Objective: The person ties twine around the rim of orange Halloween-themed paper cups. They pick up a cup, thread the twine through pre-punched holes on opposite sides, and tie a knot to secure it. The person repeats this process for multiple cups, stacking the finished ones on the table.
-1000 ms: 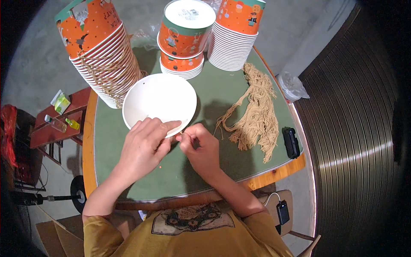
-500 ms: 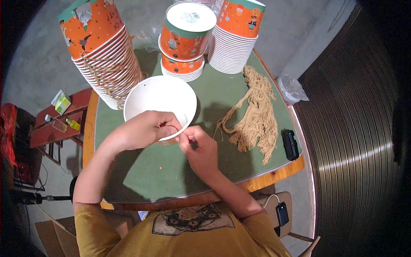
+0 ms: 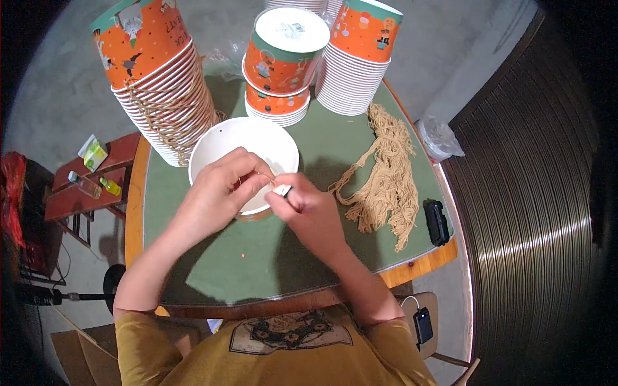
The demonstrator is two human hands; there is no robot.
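A white-lined paper bucket (image 3: 212, 151) stands upright in front of me, with a small dark hole near its far left rim. Over its near side reaches my left hand (image 3: 222, 186), thumb and forefinger pinching a thin tan cord (image 3: 260, 173). My right hand (image 3: 308, 209) is closed at the bucket's near right rim, its fingertips almost meeting the left ones. What exactly the right fingers grip is hidden. To the right lies a loose bundle of tan cords (image 3: 386, 180), apart from both hands.
A tall stack of orange and green buckets (image 3: 164, 109) wound with cord stands at left. More stacked buckets (image 3: 286, 64) and another stack (image 3: 354, 71) stand behind. A black case (image 3: 436, 222) lies at the table's right edge. A red bench (image 3: 84, 193) holds bottles at left.
My right hand has moved slightly up and over the rim. The left hand has turned and opened up its pinch to view, showing the cord. The whole view has shifted slightly.
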